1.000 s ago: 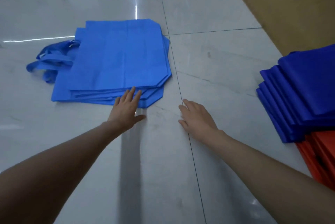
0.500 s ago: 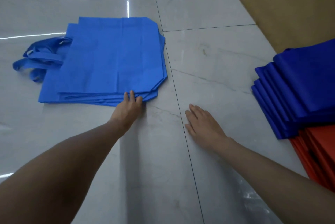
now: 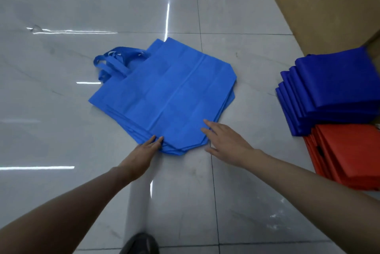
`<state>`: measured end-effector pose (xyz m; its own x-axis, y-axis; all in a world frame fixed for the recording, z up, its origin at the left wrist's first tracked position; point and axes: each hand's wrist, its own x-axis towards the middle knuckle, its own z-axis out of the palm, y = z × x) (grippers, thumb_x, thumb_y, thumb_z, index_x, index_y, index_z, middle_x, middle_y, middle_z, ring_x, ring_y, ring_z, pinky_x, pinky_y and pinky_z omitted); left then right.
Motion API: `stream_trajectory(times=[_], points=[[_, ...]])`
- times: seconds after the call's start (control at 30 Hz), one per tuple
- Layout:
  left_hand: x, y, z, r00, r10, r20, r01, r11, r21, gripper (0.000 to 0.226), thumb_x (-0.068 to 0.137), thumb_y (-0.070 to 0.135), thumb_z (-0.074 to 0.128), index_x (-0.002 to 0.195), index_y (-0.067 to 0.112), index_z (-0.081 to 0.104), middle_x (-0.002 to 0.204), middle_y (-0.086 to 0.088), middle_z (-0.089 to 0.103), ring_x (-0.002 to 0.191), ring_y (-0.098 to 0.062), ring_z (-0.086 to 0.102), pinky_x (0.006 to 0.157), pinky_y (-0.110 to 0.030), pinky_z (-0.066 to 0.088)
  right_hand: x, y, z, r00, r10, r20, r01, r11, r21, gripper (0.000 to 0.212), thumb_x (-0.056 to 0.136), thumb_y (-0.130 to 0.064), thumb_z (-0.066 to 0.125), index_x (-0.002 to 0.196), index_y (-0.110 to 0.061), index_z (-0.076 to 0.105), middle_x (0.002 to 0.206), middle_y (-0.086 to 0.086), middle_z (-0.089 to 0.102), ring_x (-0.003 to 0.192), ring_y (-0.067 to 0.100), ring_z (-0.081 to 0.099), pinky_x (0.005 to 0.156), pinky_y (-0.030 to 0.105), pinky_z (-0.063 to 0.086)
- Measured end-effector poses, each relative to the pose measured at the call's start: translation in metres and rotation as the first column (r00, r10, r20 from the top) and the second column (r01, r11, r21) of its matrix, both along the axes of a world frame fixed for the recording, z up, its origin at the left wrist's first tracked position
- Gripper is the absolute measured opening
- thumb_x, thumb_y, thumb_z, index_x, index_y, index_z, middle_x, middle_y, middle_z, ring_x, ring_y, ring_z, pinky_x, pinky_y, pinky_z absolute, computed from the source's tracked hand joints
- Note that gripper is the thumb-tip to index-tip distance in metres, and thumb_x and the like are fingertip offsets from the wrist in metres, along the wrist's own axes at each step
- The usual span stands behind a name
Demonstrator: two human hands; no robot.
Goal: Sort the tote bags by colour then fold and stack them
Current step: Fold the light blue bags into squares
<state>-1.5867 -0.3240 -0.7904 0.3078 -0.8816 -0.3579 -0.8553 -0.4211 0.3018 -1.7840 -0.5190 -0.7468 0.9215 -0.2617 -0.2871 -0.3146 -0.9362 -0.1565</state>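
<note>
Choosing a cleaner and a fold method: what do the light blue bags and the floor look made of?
Light blue bags: probably non-woven fabric, matte, holding sharp creases. Floor: polished stone-look tile, likely marble or porcelain, glossy with light streaks, grey veins and grout lines.

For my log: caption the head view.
Left hand and right hand touch light-blue tote stack; dark-blue stack, orange stack beside.

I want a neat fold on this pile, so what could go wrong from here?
The light blue tote bags lie staggered at the near corner, where the left hand and right hand touch them; pushing may fan the layers further. The handles sprawl loose at the far left and could bunch inside a fold. The dark blue stack steps sideways, so more bags might slide off.
</note>
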Motion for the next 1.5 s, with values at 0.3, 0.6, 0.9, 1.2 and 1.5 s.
stream_trajectory(times=[0.3, 0.6, 0.9, 1.2, 1.5], points=[[-0.003, 0.064, 0.019, 0.987, -0.103, 0.122, 0.076, 0.975, 0.209, 0.061, 0.097, 0.004, 0.028, 0.15, 0.029, 0.011, 0.156, 0.004, 0.02, 0.141, -0.016, 0.024, 0.114, -0.028, 0.02, -0.003, 0.074, -0.037, 0.952, 0.187, -0.242, -0.219, 0.969, -0.114, 0.06, 0.101, -0.029, 0.039, 0.151, -0.009, 0.013, 0.158, 0.016, 0.01, 0.138, 0.037, 0.026, 0.112, 0.044, 0.022], [-0.003, 0.106, 0.045, 0.964, -0.225, 0.141, 0.185, 0.951, 0.248, 0.062, 0.098, 0.005, 0.029, 0.151, 0.027, 0.006, 0.156, 0.008, 0.018, 0.139, -0.015, 0.027, 0.112, -0.022, 0.021, -0.01, 0.11, -0.033, 0.951, 0.305, 0.052, -0.292, 0.94, -0.174, 0.05, 0.019, 0.003, 0.076, 0.056, -0.016, 0.047, 0.043, -0.004, 0.028, 0.038, 0.014, 0.013, 0.046, 0.022, -0.008], [0.014, 0.161, 0.033, 0.978, -0.178, 0.104, 0.177, 0.984, 0.024, 0.049, 0.088, 0.028, 0.027, 0.134, 0.024, 0.043, 0.126, 0.013, 0.056, 0.113, -0.012, 0.053, 0.098, -0.013, 0.025, 0.016, 0.183, -0.022, 0.939, 0.344, -0.016, -0.34, 0.918, -0.205, 0.04, 0.042, -0.014, 0.077, 0.065, -0.021, 0.044, 0.043, -0.005, 0.039, 0.039, 0.015, 0.0, 0.046, 0.024, -0.007], [-0.007, 0.143, 0.031, 0.962, -0.12, -0.246, 0.113, 0.993, -0.043, 0.098, 0.061, 0.093, 0.027, 0.134, 0.03, 0.047, 0.132, 0.018, 0.047, 0.12, -0.002, 0.041, 0.105, -0.019, 0.027, 0.024, 0.208, -0.021, 0.909, 0.213, 0.359, -0.273, 0.954, 0.124, 0.018, 0.09, -0.036, 0.039, 0.083, -0.021, 0.046, 0.069, -0.003, 0.058, 0.048, 0.019, 0.055, 0.042, 0.021, 0.021], [0.016, 0.144, 0.027, 0.88, 0.208, -0.428, -0.338, 0.906, -0.254, 0.012, 0.094, 0.027, 0.055, 0.09, 0.024, 0.066, 0.092, 0.019, 0.068, 0.088, -0.002, 0.061, 0.079, -0.019, 0.047, 0.026, 0.164, 0.005, 0.934, 0.046, 0.355, -0.112, 0.979, 0.168, 0.042, 0.09, -0.052, 0.03, 0.109, -0.019, 0.047, 0.071, -0.006, 0.063, 0.057, 0.015, 0.059, 0.048, 0.025, 0.039]])
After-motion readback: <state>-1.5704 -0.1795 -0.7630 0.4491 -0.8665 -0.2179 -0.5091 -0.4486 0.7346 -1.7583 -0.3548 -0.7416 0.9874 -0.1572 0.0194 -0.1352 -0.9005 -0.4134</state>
